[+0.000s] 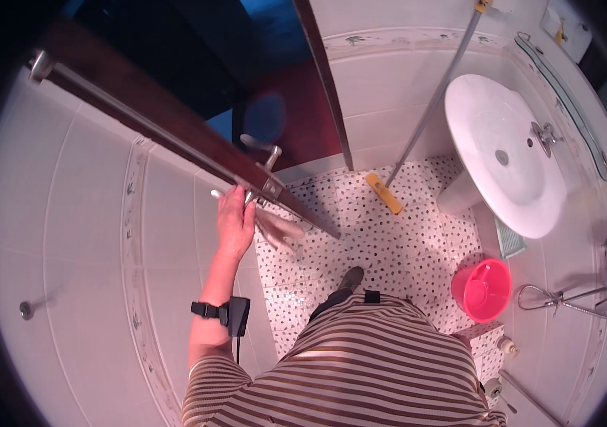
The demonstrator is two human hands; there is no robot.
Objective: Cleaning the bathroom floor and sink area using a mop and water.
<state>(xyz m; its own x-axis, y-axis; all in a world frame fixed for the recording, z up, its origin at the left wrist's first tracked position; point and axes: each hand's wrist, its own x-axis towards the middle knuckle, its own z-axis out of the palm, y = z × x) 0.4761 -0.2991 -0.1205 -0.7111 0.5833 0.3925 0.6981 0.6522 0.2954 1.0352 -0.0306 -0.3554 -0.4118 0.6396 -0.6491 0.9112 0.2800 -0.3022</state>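
Note:
My left hand [236,221] is at the lever handle on the near side of a dark wooden door [175,117], its fingers bent over the metal. A second metal door lever [260,144] sticks out on the door's far side. Just below my fingers hangs a pale cloth [279,229], which looks blurred; what holds it I cannot tell. The door stands ajar, with a dark room beyond it. My right hand is out of view, on the side hidden by my striped shirt.
A mop with a yellow head [383,193] leans upright near the white pedestal washbasin [460,133]. On the speckled floor stand a pink bucket [458,288] holding a pink dipper and, by the pedestal, a green basket [510,240]. A shower hose [586,294] hangs at right.

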